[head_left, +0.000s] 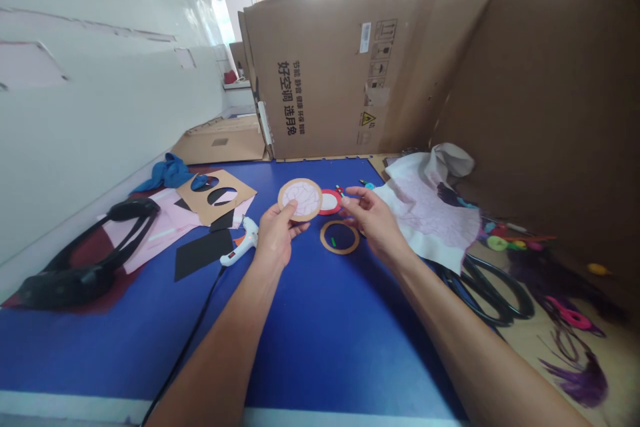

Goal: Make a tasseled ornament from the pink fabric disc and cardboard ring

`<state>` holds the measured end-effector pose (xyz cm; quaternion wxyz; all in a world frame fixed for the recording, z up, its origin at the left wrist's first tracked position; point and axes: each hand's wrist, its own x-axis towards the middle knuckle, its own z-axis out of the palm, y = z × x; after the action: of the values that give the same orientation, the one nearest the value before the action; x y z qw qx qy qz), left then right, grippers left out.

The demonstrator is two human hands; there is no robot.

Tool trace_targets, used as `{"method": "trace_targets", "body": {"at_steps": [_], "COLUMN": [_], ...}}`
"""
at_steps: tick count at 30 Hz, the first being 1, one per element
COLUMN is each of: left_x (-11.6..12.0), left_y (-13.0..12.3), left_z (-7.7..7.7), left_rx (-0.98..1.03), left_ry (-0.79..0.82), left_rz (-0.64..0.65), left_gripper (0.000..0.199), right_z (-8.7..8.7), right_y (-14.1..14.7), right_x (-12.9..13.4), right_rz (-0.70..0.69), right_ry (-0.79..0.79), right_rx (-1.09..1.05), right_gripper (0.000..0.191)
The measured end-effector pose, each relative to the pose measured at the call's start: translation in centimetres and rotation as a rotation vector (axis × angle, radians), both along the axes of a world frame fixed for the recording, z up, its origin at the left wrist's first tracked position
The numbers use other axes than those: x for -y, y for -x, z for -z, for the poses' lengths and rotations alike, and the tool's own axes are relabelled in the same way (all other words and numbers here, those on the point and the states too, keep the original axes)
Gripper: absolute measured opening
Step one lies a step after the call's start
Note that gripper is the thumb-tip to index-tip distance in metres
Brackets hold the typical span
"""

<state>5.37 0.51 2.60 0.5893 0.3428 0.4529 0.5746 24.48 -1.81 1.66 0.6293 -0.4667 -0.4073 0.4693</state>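
Note:
My left hand (pixel 277 233) grips a round disc (pixel 306 197) with a tan cardboard rim and a pale, purple-lined centre, thumb on its face. My right hand (pixel 371 215) is bent, with thumb and forefinger close together. At their tips shows a small thin dark-and-light piece (pixel 340 191), too small to name. Just left of those fingertips is a red ring with a white centre (pixel 330 201), partly behind the disc. Below, a cardboard ring (pixel 325 245) lies on the blue tabletop (pixel 320 320), with a small green piece (pixel 334 241) inside it.
A white glue gun (pixel 243 243) with a black cord lies left of my left hand. Farther left are black sheets (pixel 203 255), cut cardboard (pixel 200 203) and a headset (pixel 85 280). Crumpled pale cloth (pixel 425 200) and black loops (pixel 500 293) lie right. A large cardboard box (pixel 330 80) stands behind.

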Motion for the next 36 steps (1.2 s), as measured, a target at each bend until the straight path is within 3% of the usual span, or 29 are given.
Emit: {"method": "trace_targets", "body": {"at_steps": [2,4,8,13,20,25,31,36], "left_x": [-0.2,-0.1,0.8,1.4,0.7,0.6,0.9,0.7], "left_y": [0.4,0.5,0.3,0.1,0.3,0.1,-0.3,-0.2], "left_z": [-0.1,0.0,0.0,-0.2,0.4,0.6,0.7,0.9], "left_rx": [-0.046,-0.121,-0.266,-0.345,-0.297,-0.319,-0.288,-0.383], "left_ry": [-0.007,-0.001,-0.004,-0.045,-0.129,-0.182,-0.200,-0.233], "left_rz": [0.026,0.155,0.456,0.570,0.361,0.373,0.343,0.311], "left_gripper": [0.026,0.026,0.030,0.031,0.033,0.033,0.032,0.027], "right_z": [-0.4,-0.6,-0.5,0.3,0.3,0.2,0.4,0.3], "right_y": [-0.7,-1.2,-1.2,-0.8,-0.5,0.1,0.7,0.7], "right_x": [0.0,0.1,0.4,0.3,0.5,0.8,1.1,1.3], "right_rz": [0.064,0.050,-0.092,-0.249,-0.304,-0.316,-0.304,-0.333], "right_ry": [0.004,0.020,0.035,0.055,0.020,0.030,0.070,0.071], "right_rx": [-0.002,0.007,0.065,0.051,0.046,0.130,0.163,0.199], "right_gripper": [0.056,0.054,0.052,0.057,0.052,0.044,0.049,0.049]}}
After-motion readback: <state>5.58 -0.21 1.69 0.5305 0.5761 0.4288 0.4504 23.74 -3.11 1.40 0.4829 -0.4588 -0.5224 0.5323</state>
